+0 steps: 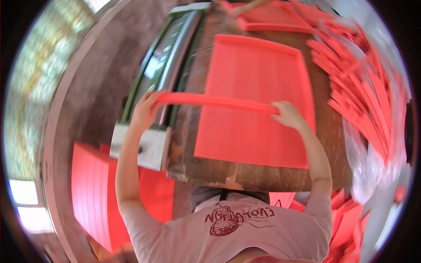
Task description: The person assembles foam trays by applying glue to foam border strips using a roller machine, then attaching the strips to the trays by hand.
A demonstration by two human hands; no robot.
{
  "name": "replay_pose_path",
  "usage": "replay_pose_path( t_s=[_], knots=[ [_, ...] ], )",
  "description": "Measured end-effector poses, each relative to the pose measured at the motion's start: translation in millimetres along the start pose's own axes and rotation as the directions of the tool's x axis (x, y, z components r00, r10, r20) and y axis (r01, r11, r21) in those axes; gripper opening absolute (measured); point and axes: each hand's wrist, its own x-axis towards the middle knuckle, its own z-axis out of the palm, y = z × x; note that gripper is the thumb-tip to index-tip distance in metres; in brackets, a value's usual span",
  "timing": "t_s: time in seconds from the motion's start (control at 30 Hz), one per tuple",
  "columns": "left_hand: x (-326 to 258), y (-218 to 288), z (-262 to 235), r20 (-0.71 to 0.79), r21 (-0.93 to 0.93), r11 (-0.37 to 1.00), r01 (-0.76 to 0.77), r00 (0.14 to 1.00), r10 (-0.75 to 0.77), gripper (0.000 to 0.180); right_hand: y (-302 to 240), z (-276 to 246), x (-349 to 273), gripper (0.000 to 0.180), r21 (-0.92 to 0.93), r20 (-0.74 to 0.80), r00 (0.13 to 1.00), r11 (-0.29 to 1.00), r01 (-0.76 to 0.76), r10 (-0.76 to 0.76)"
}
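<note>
A long, narrow coral-red strip, foam-like in look, spans the space between my hands. My left hand grips its left end above the green-framed roller machine. At the other end, my right hand has its fingers closed round the strip. Below it, on the brown wooden table, lies a large flat coral-red sheet. Raised strips stand along the sheet's far and right edges. The held strip crosses over the sheet's middle; whether it touches the sheet I cannot tell.
Another person's hand is at a second red edged sheet at the far end. Many loose red strips lie heaped at the right in clear plastic. Red panels stand at the lower left beside the machine.
</note>
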Motion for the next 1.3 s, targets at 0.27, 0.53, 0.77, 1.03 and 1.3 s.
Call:
replay_pose_path(
  t_s=[0.27,0.53,0.77,1.03,1.3],
  knots=[
    [-43.3,-121.2,-2.8,0.151,0.519,0.855,-0.009,0.985,-0.081,0.042,-40.1,69.9,35.8,0.028,0.188,-0.438,0.87,0.924,0.333,-0.225],
    [-120.9,-183.4,-168.3,0.021,0.973,0.213,0.091,0.881,-0.472,0.045,-222.3,133.9,177.3,0.031,0.031,-0.521,0.701,0.81,0.586,-0.487],
    [-49.1,-136.9,-348.7,-0.333,0.85,0.474,0.229,0.931,0.147,0.042,-333.6,140.6,220.1,0.026,0.576,-0.256,0.935,0.739,0.35,-0.244],
    [60.1,68.4,-241.0,-0.278,0.691,0.712,0.121,0.955,0.107,0.055,-295.4,128.1,201.0,0.027,0.142,-0.358,0.892,0.928,0.344,-0.276],
    [-22.8,15.0,-161.8,-0.186,0.142,0.96,0.24,0.959,-0.212,0.039,-105.2,41.5,1.4,0.031,0.456,-0.26,0.964,0.873,0.172,-0.054]
  ],
)
